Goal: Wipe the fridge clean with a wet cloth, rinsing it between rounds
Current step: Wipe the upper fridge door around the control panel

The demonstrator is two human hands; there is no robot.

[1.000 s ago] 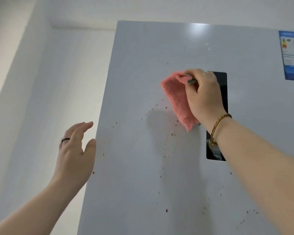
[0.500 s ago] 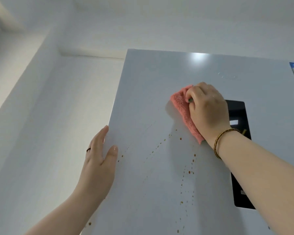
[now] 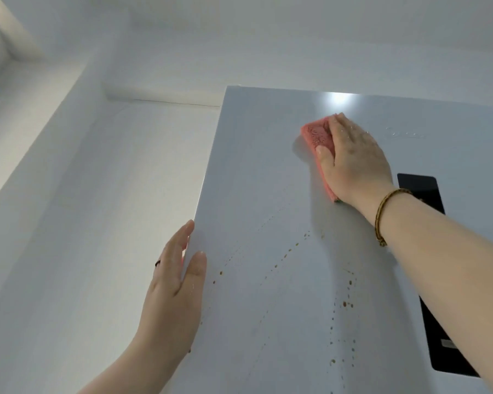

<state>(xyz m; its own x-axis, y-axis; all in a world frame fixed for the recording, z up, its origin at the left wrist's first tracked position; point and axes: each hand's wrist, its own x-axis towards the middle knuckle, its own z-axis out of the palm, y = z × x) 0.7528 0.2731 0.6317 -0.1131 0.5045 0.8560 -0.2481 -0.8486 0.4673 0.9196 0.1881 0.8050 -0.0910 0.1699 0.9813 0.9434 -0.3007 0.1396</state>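
Note:
The grey fridge door fills the right half of the view, seen from below. A pink cloth lies flat against the door near its top edge. My right hand presses on the cloth with fingers stretched out and the thumb along the cloth's left side. Brown splatter spots run in trails down the door below the cloth. My left hand rests on the door's left edge, fingers straight and thumb on the front face.
A black display panel is set into the door at the right, partly behind my right forearm. White wall stands to the left of the fridge, with a ledge and the ceiling above it.
My right hand has slid the cloth upward toward the door's top and flattened on it. My left hand has moved in onto the door's left edge. The view has tilted up.

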